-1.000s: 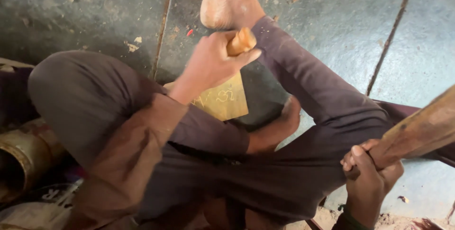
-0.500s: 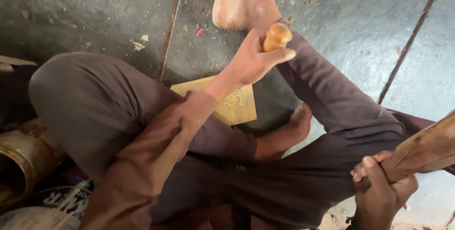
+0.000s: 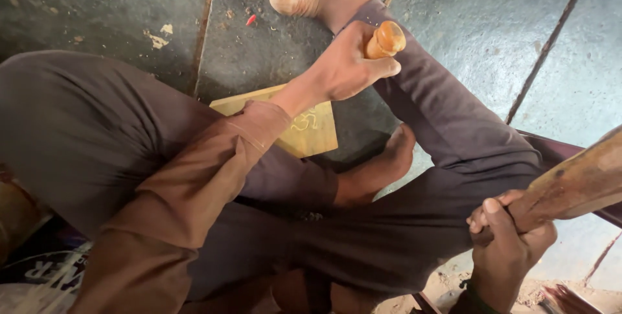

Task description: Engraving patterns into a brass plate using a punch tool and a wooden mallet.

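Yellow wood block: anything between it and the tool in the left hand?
Nothing separate shows between them. The left hand holds the wooden-handled tool over the yellow wood block on the floor; only the hand and wrist themselves cover the block's top edge. The tool's tip is hidden.

Grey stone floor (image 3: 466, 22) bears a yellow wooden block (image 3: 311, 131) and chips (image 3: 157, 39).

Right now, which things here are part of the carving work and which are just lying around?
In use:
left hand gripping the rounded orange-brown wooden tool handle
right hand gripping the thick brown wooden mallet
flat yellow wooden block with a carved sign

Lying about:
pale wood chips
small red scrap
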